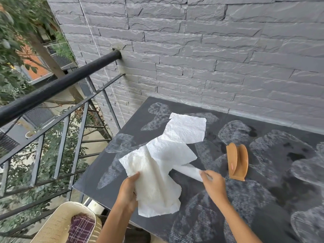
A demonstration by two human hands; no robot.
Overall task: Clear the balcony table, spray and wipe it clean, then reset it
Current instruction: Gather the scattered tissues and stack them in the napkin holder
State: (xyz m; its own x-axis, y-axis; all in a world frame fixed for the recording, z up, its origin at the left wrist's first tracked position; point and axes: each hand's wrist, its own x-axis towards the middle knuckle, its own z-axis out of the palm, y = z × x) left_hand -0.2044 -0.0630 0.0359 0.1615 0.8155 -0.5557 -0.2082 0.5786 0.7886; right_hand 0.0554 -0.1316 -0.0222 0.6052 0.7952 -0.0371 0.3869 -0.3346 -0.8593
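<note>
a strip of white paper towel (168,155) lies spread over the left part of the dark patterned surface (263,199), the left hand (129,188) grasping its near edge and the right hand (213,183) pinching a fold. damp patches show near a tan wooden holder (237,161), so this looks like the wiping step. next, the towel probably needs bunching and pressing across the wet spots.

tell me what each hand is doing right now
Left hand: closed on the paper towels.
Right hand: pinching a corner of the same paper towels.
</note>
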